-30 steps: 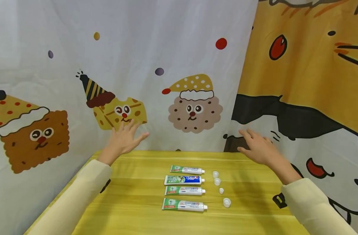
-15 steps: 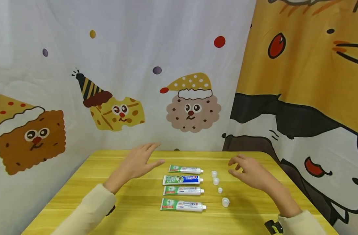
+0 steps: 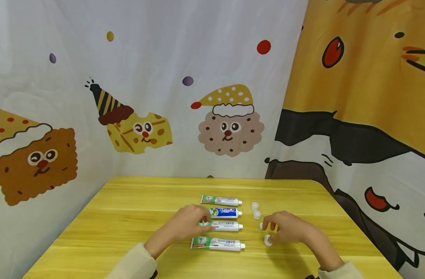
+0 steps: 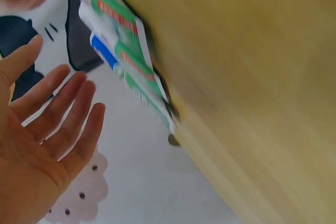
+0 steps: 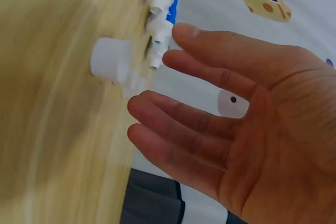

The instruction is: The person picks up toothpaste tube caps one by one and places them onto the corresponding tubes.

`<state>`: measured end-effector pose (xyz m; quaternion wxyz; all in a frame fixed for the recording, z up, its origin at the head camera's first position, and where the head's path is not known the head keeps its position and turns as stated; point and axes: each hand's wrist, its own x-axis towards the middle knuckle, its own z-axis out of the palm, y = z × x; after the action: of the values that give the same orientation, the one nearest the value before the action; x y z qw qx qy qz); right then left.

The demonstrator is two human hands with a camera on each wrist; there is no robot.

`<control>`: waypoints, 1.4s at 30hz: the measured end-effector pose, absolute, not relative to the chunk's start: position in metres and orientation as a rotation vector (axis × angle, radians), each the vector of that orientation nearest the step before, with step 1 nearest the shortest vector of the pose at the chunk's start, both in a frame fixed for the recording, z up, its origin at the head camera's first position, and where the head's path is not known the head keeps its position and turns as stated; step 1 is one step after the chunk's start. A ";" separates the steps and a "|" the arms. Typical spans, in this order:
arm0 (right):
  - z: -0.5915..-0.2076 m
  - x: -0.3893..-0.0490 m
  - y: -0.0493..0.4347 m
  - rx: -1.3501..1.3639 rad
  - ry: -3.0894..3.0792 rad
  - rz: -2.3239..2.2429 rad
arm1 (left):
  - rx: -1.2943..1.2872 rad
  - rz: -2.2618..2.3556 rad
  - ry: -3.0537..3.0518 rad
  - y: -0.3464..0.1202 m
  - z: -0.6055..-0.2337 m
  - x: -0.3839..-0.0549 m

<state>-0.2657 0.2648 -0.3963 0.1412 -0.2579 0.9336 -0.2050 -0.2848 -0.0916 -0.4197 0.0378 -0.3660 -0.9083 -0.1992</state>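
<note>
Fingers [image 5: 173, 154] loosely spread, left hand [image 3: 184, 224] near 4 uncapped toothpaste tubes [image 3: 217, 243], right hand [image 3: 288, 228] near 4 white caps [image 3: 256, 215], contents hidden

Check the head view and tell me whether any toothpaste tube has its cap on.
No, all four tubes show bare nozzles, and four white caps lie apart to their right.

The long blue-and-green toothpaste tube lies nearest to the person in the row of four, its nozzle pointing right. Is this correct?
Its place is wrong: the head view shows the blue-and-green tube second from the far end. The rest is correct.
</note>
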 end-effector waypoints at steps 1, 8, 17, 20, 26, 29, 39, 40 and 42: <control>-0.398 -0.266 0.263 -0.729 2.682 -0.598 | -1.146 -0.592 -2.792 -0.088 -0.422 -0.284; -0.412 -0.268 0.254 -0.728 2.672 -0.563 | -1.231 -0.326 -2.831 -0.065 -0.433 -0.274; -0.432 -0.272 0.258 -0.796 2.714 -0.601 | -1.261 -0.058 -2.877 -0.042 -0.435 -0.267; -0.433 -0.273 0.258 -0.811 2.717 -0.624 | -1.259 -0.060 -2.880 -0.039 -0.435 -0.267; -0.425 -0.271 0.253 -0.831 2.739 -0.612 | -1.287 -0.086 -2.831 -0.041 -0.433 -0.267; -0.413 -0.269 0.249 -0.819 2.791 -0.581 | -1.284 -0.176 -2.805 -0.044 -0.429 -0.265; -0.376 -0.267 0.237 -0.929 2.967 -0.725 | -1.225 -0.412 -2.800 -0.046 -0.419 -0.269; -0.374 -0.267 0.236 -0.935 2.981 -0.747 | -1.219 -0.428 -2.802 -0.046 -0.418 -0.270; -0.371 -0.266 0.235 -0.931 3.010 -0.790 | -1.204 -0.459 -2.798 -0.047 -0.418 -0.271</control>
<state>-0.2664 0.2346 -0.3713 -0.0536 -0.2863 0.9253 -0.2429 -0.2711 -0.0469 -0.4179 0.0305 -0.3908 -0.9079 -0.1489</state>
